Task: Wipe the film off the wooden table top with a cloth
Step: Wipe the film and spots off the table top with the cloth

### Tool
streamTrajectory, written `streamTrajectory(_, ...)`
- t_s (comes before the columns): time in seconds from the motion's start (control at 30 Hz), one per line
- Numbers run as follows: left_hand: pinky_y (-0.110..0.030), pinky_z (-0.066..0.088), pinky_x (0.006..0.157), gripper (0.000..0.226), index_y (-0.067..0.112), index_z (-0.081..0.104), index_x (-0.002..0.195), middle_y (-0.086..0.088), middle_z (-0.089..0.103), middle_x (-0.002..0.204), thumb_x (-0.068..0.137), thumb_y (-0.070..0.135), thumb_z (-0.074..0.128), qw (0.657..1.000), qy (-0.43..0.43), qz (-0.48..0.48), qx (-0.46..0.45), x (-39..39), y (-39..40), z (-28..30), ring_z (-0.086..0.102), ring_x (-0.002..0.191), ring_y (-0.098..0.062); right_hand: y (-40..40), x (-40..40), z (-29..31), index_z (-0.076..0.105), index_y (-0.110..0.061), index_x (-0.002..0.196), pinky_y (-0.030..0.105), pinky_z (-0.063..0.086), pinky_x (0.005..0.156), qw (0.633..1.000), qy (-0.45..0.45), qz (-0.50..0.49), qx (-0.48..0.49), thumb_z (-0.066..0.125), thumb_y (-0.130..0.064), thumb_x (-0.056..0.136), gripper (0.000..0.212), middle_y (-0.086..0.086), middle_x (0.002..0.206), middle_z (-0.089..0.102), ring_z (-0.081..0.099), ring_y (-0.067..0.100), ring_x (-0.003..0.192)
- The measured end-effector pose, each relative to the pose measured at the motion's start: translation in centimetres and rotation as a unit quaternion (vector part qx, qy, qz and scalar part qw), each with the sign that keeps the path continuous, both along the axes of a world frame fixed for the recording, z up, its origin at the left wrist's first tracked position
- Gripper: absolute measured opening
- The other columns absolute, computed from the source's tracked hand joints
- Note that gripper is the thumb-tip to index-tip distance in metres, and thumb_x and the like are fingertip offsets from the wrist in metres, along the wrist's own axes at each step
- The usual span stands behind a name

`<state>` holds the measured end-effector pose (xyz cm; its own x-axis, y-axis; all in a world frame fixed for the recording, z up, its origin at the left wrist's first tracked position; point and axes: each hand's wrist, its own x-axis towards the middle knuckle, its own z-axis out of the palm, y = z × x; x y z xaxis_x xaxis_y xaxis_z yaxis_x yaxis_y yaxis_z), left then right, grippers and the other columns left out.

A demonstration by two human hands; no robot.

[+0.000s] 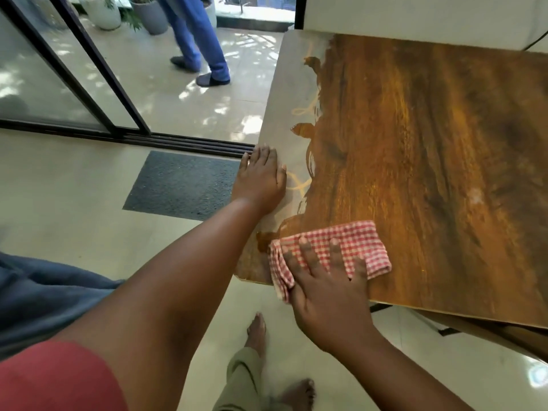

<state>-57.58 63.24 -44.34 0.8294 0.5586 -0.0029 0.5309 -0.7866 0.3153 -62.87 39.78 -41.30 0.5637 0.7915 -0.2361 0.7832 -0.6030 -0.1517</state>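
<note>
A wooden table top (pixel 421 149) fills the right half of the view. A pale grey film (pixel 292 93) covers a strip along its left edge, with a ragged border against the darker, shiny wood. A folded red-and-white checked cloth (pixel 355 241) lies at the near left corner, one end hanging over the front edge. My right hand (pixel 323 286) presses flat on the cloth with fingers spread. My left hand (pixel 261 179) rests flat on the filmed left edge, fingers straight and together.
A dark doormat (pixel 181 185) lies on the tiled floor left of the table, before a sliding glass door track (pixel 189 142). A person in blue trousers (pixel 198 40) stands outside near plant pots (pixel 148 13). My bare feet (pixel 258 330) are below the table's front edge.
</note>
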Motion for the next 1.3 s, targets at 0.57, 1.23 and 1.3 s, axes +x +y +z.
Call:
streamTrajectory(0.57,-0.025,-0.006,0.112,0.054,0.011,0.013,0.152,-0.003,0.006,0.161,0.103,0.033,0.025,0.982,-0.074,-0.011,-0.172,0.1,1.4,-0.2,-0.005,0.147,-0.013,5.5,-1.9,1.0,0.031,-0.039,0.145,0.074,0.016,0.100,0.999,0.020,-0.003,-0.032,0.039,-0.044,0.087,0.058,-0.004,0.154,0.031,0.024,0.045,0.138)
streamTrajectory(1.23,-0.043,-0.006,0.116,0.066,0.021,-0.015,0.150,0.005,-0.023,0.157,0.100,0.048,0.019,0.954,0.134,-0.146,-0.223,-0.3,4.9,1.2,-0.027,0.140,-0.009,2.5,-2.2,1.1,-0.004,-0.051,0.143,0.067,0.017,0.105,0.995,0.024,-0.080,-0.062,0.021,-0.051,0.092,0.057,-0.013,0.153,0.010,0.016,0.036,0.143)
streamTrajectory(1.3,-0.045,-0.006,0.115,0.068,0.021,-0.017,0.149,0.004,-0.026,0.156,0.100,0.048,0.021,0.954,0.138,-0.152,-0.220,-0.3,4.9,1.4,-0.028,0.140,-0.010,4.1,-0.6,0.5,-0.018,-0.051,0.141,0.064,0.007,0.108,0.991,0.016,-0.117,-0.064,0.010,-0.054,0.092,0.056,-0.012,0.157,-0.001,0.001,0.035,0.145)
